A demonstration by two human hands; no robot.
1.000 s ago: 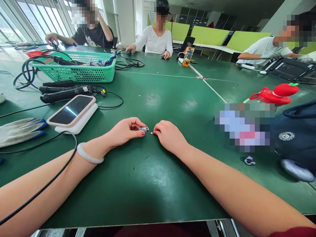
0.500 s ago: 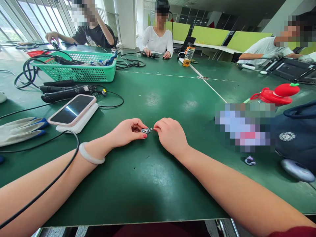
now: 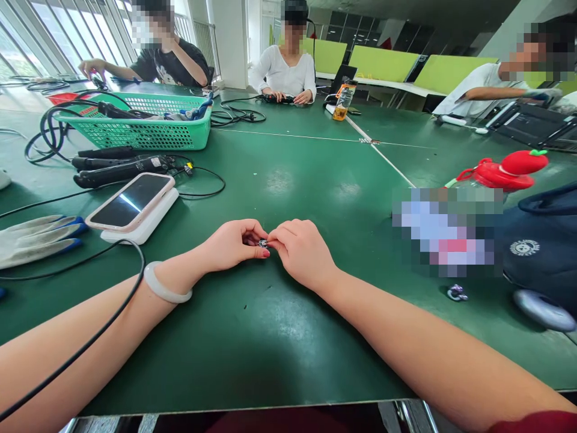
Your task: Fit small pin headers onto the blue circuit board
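Note:
Between the thumb and fingers of my left hand (image 3: 237, 243) is a small black-and-silver piece (image 3: 262, 243). Its kind is too small to make out, and my fingers cover much of it. My right hand (image 3: 301, 249) is closed in a pinch, its fingertips right at the piece's right end. What those fingers hold is hidden. Both hands are close together just above the green table (image 3: 279, 337), and a pale bangle (image 3: 166, 284) circles my left wrist.
Left are a phone (image 3: 131, 201) on a white box, work gloves (image 3: 40, 237), black handheld tools (image 3: 124, 171) and a green basket (image 3: 148, 132) with cables. Right are a red-lidded bottle (image 3: 505, 174), a dark bag (image 3: 541, 252) and a small shiny purple object (image 3: 457, 293). Several people sit around.
My right hand has moved left, closing the small gap to my left hand. The pale tip that showed at its fingertips is now hidden, and less of the black-and-silver piece shows.

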